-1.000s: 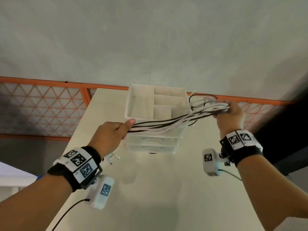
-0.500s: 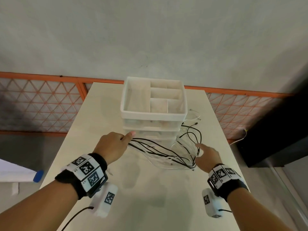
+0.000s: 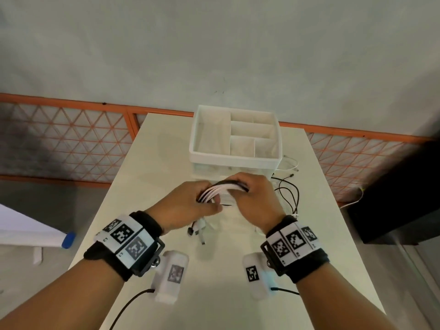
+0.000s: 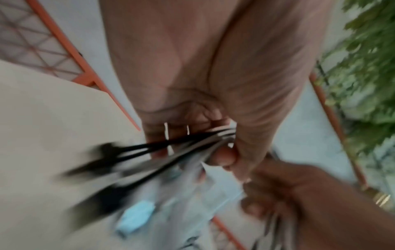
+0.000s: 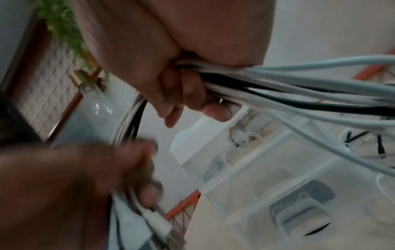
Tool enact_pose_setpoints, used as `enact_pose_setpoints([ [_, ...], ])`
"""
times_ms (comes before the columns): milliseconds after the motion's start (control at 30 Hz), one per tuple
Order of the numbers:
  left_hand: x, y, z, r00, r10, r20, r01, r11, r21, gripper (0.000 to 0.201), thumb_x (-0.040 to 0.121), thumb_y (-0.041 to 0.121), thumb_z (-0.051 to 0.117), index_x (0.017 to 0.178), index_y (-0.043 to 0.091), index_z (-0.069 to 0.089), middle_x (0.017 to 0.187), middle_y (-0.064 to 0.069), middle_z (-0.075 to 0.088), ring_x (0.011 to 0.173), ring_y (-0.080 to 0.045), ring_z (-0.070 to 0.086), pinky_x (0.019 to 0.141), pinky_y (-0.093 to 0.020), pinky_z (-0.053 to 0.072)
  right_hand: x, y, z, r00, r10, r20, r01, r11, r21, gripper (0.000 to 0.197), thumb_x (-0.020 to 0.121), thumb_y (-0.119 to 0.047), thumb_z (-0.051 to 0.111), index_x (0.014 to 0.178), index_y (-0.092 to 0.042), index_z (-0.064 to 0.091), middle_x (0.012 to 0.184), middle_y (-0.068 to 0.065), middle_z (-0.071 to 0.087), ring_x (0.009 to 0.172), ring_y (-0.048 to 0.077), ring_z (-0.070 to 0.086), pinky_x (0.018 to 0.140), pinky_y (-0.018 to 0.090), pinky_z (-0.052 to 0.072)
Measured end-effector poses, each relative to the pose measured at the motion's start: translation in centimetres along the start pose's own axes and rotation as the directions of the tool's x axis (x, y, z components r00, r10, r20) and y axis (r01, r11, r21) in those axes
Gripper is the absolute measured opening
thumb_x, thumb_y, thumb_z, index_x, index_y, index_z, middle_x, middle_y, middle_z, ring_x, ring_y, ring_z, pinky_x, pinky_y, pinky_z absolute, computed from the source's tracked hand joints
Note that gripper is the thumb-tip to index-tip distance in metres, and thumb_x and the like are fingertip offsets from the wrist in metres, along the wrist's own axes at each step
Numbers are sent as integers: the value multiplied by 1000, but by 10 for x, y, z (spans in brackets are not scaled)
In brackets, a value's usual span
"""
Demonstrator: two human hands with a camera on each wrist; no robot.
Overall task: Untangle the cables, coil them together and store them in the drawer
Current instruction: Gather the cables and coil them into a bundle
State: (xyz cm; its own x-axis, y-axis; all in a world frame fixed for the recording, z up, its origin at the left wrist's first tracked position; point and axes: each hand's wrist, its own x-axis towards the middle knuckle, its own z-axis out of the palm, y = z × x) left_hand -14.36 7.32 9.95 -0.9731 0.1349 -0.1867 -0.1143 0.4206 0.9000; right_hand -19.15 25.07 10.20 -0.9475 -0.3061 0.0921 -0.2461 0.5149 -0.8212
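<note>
A bundle of black and white cables (image 3: 221, 189) arches between my two hands, just in front of the white drawer unit (image 3: 234, 160). My left hand (image 3: 188, 206) grips one end of the bundle (image 4: 192, 143), and plug ends (image 3: 197, 231) hang below it. My right hand (image 3: 256, 198) has its fingers curled round the other end (image 5: 213, 81). Loose black cable loops (image 3: 289, 196) trail on the table to the right. The clear drawers (image 5: 267, 177) look closed in the right wrist view.
The white table (image 3: 238, 294) has an open compartment tray (image 3: 238, 134) on top of the drawer unit. A white cable (image 3: 291, 163) lies right of the unit. An orange lattice railing (image 3: 66, 139) runs behind the table. A dark object (image 3: 400, 198) stands at the right.
My right hand dropped to the table at the right, then swung in to the left hand. The stretched cables are now folded into a short loop between both hands.
</note>
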Motion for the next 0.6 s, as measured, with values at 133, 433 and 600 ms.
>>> enact_pose_setpoints([
  [133,-9,-29,8,996,-47,-72,49,999,22,21,98,38,57,90,19,59,76,-4,59,54,-8,52,52,-26,47,-1,8,-4,994,81,-68,-70,987,142,25,88,-5,65,87,-27,78,84,-10,77,82,8,71,77,25,54],
  [433,-5,-3,0,995,43,94,-82,878,472,15,102,26,49,99,16,60,90,0,67,76,-14,60,68,-24,44,-14,-14,8,944,-107,311,194,945,-262,48,81,-23,62,127,-38,60,108,-14,74,101,10,69,91,29,55],
  [600,-5,-8,-17,1000,17,-6,-16,997,79,29,83,38,77,107,24,69,96,5,72,82,-8,67,73,-27,53,-15,-9,-4,983,-64,170,51,995,81,33,90,-6,67,112,-30,74,106,-14,77,100,-1,69,89,14,51],
])
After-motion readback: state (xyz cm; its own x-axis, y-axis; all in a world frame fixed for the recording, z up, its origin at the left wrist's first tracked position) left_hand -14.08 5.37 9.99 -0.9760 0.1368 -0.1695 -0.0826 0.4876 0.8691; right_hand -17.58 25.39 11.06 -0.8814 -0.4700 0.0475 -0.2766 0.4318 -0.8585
